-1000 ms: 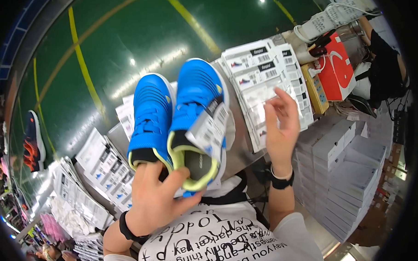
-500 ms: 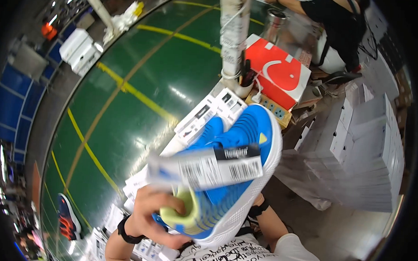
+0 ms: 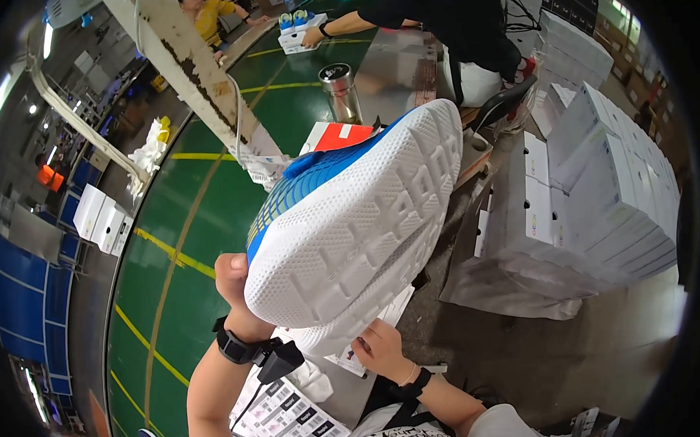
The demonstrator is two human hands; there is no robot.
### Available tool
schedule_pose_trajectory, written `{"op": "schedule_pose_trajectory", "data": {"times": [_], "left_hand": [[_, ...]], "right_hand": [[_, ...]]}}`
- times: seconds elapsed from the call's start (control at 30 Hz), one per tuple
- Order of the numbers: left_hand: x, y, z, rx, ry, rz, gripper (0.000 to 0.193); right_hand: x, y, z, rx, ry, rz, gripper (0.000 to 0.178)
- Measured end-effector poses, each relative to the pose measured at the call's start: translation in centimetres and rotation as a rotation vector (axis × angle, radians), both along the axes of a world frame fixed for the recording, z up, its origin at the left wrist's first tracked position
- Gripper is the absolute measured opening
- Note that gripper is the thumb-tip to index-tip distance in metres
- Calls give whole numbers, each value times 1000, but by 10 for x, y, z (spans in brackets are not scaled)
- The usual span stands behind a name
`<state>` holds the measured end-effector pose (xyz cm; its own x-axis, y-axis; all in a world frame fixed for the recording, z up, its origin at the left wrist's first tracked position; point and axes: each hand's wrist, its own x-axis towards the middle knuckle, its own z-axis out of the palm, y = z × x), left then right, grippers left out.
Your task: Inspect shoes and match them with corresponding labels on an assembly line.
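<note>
In the head view, a blue mesh sports shoe with a white ribbed rubber sole fills the middle of the scene, raised close to the camera with its sole turned toward it and its toe pointing far and right. The left hand grips it from the left side at the heel end, fingers hidden behind the shoe; a black wristband sits on that wrist. The right hand lies just under the near edge of the sole, fingers curled around a sheet of white printed labels; whether it also touches the shoe cannot be told. More sheets of barcode labels lie near, below the left forearm. To the right stand stacks of white cardboard shoeboxes. Far off, a steel cylinder flask stands on the green painted floor.
</note>
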<state>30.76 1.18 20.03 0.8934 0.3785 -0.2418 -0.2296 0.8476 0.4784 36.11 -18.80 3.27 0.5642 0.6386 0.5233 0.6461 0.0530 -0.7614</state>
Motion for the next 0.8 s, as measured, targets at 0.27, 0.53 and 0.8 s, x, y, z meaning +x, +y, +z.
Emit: {"op": "schedule_pose_trajectory", "data": {"times": [0.27, 0.53, 0.8], "left_hand": [[25, -19, 29, 1267, 45, 193, 41], [92, -9, 22, 2249, -255, 441, 39], [172, 14, -17, 2375, -20, 207, 42]], "right_hand": [[1, -5, -17, -20, -56, 18, 13], [4, -2, -7, 26, 20, 41, 17], [-2, -5, -3, -37, 56, 59, 15]]}}
